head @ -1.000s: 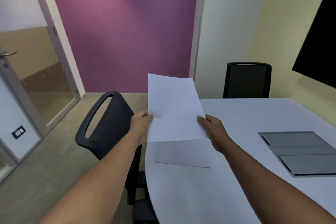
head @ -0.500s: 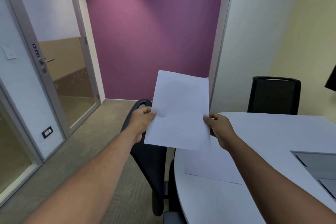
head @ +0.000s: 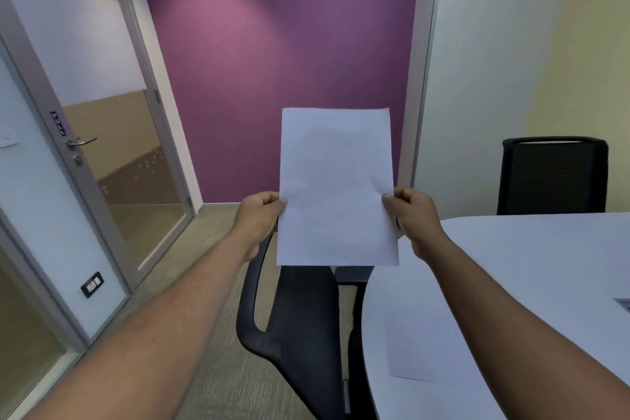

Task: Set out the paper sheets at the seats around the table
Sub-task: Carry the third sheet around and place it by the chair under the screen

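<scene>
Left hand (head: 259,215) & right hand (head: 410,215) each pinch a side edge of the paper stack (head: 335,187), held upright in the air, past the counter (head: 511,266) rim, over the near chair (head: 296,327). One sheet (head: 419,351) lies on the counter already. Risk: loose pinch lets sheets slip or fan to the floor; tight one creases them. No containers in view.

Even indoor light, spotlight glow on purple wall (head: 238,20), wide-angle bending at edges.

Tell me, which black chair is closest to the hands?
The curved-back office chair just below the held paper sheets, beside the table's rounded end. The other chair stands far off by the yellow wall.
</scene>
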